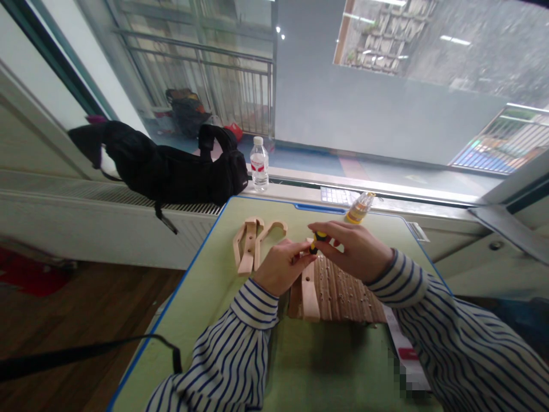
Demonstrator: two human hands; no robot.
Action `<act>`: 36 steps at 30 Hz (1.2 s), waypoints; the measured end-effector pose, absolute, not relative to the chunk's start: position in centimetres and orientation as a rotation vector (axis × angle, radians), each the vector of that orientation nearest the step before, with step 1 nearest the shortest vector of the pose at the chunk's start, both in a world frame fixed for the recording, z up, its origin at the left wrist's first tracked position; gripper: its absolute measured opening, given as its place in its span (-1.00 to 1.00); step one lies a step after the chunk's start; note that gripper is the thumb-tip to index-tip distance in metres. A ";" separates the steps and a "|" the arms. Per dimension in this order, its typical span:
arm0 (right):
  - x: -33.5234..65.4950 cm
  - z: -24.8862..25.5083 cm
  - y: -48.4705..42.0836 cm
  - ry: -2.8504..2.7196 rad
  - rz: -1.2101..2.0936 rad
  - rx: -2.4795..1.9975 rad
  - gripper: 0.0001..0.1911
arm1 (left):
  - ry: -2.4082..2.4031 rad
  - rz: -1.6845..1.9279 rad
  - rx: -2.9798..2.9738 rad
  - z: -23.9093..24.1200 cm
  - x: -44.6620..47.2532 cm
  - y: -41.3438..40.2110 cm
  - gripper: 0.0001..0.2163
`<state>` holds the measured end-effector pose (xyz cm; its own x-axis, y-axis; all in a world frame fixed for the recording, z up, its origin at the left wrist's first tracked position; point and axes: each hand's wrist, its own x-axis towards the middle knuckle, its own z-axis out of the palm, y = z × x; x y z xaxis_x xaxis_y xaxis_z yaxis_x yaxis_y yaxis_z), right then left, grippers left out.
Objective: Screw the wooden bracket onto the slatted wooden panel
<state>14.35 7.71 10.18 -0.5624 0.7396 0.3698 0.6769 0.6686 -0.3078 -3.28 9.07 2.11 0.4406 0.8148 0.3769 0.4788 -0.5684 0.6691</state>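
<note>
My right hand (351,249) is closed round a small yellow and black screwdriver (318,238), holding it over the far end of a wooden slatted panel (343,286) on the green table (206,297). My left hand (281,266) is closed, its fingertips pinched at the tool's tip above a pale wooden rail (309,292) along the panel's left side. What the left fingers pinch is too small to make out. Both sleeves are blue and white striped.
Two curved wooden pieces (253,240) lie to the left of my hands. A small amber bottle (359,207) stands at the table's far edge. On the windowsill sit a water bottle (259,164) and a black bag (171,169). A paper sheet (401,343) lies right of the panel.
</note>
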 end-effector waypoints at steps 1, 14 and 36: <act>14.4 10.2 7.7 -2.414 0.180 -1.101 -0.65 | 1.094 0.959 2.224 2.2 -3.3 9.1 -0.75; 14.6 11.1 8.1 -2.520 0.247 -1.131 -0.63 | 1.117 1.027 2.190 2.2 -3.3 9.0 -0.80; 15.2 12.9 8.6 -2.678 0.135 -1.178 -0.71 | 1.128 1.028 2.187 2.1 -2.9 8.8 -0.80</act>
